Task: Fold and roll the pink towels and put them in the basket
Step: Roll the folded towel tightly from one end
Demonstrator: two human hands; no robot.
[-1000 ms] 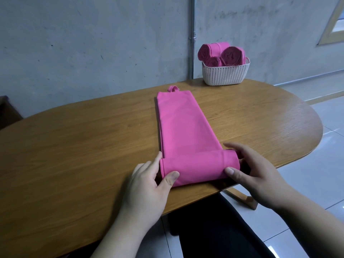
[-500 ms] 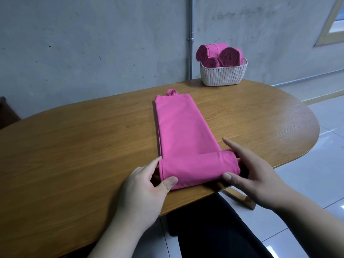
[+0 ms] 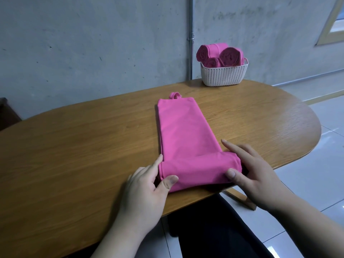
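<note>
Our left hand (image 3: 145, 192) and right hand (image 3: 256, 175) pinch towel (image 3: 186, 135) roll ends, fingers (image 3: 235, 148) clamped round it, at worktop (image 3: 74, 155) edge.

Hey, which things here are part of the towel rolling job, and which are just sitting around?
In the job: towel, partly rolled, gripped by the left hand and right hand; basket; rolled towels inside it.
Just around: pipe on the wall; window frame.
</note>
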